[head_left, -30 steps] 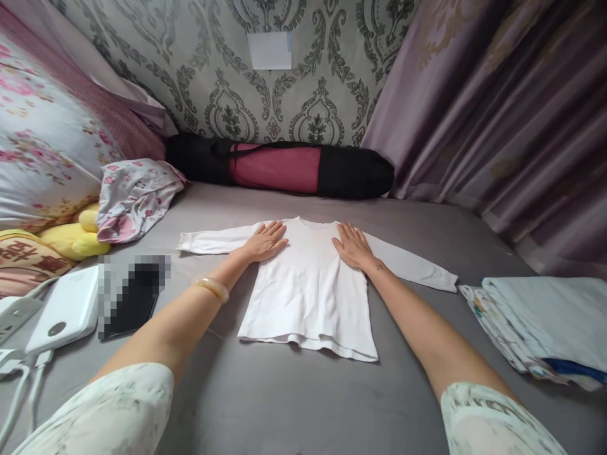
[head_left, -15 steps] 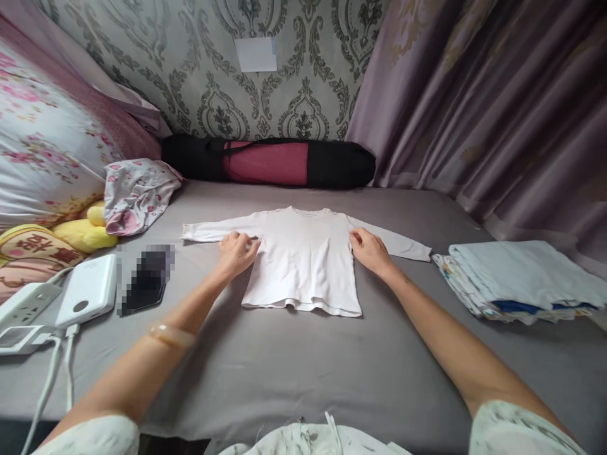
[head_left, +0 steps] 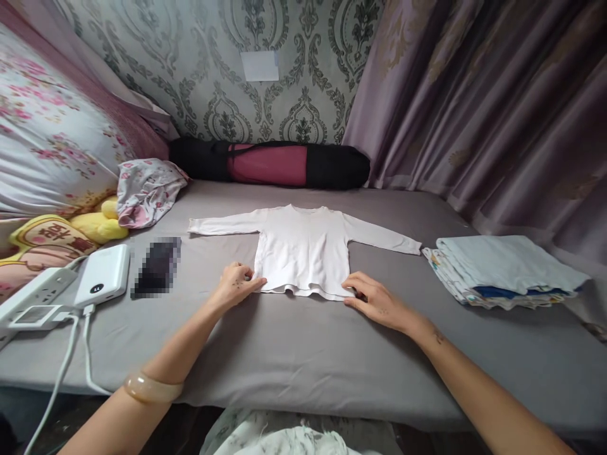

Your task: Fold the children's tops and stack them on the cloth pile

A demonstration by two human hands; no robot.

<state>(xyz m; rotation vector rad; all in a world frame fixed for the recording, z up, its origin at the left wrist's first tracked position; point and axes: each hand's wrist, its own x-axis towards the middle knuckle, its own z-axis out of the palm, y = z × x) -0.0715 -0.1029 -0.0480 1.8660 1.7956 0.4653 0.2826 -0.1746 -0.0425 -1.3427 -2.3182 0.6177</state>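
Note:
A white long-sleeved shirt (head_left: 303, 246) lies spread on the grey bed sheet (head_left: 294, 360), its sleeves stretched out to both sides and its hem towards me. At the lower left corner of the hem, my left hand (head_left: 234, 285) is closed, thumb and fingers on the cloth. My right hand (head_left: 377, 303) grips the lower right corner, with thumb and fingers around the hem edge. The hem is slightly wavy between the two hands.
A stack of folded clothes (head_left: 507, 272) lies right. On the left are a blurred dark phone (head_left: 156, 268), a white power bank (head_left: 102, 275), a power strip (head_left: 40, 297) with cables, a yellow plush toy (head_left: 97, 224) and a crumpled floral cloth (head_left: 149, 189). A long black-and-red bag (head_left: 268, 164) lies along the wall.
Both hands have moved from the shirt's sides near the underarms down to the hem corners, and now grip there. The view has shifted slightly; the shirt stays spread out.

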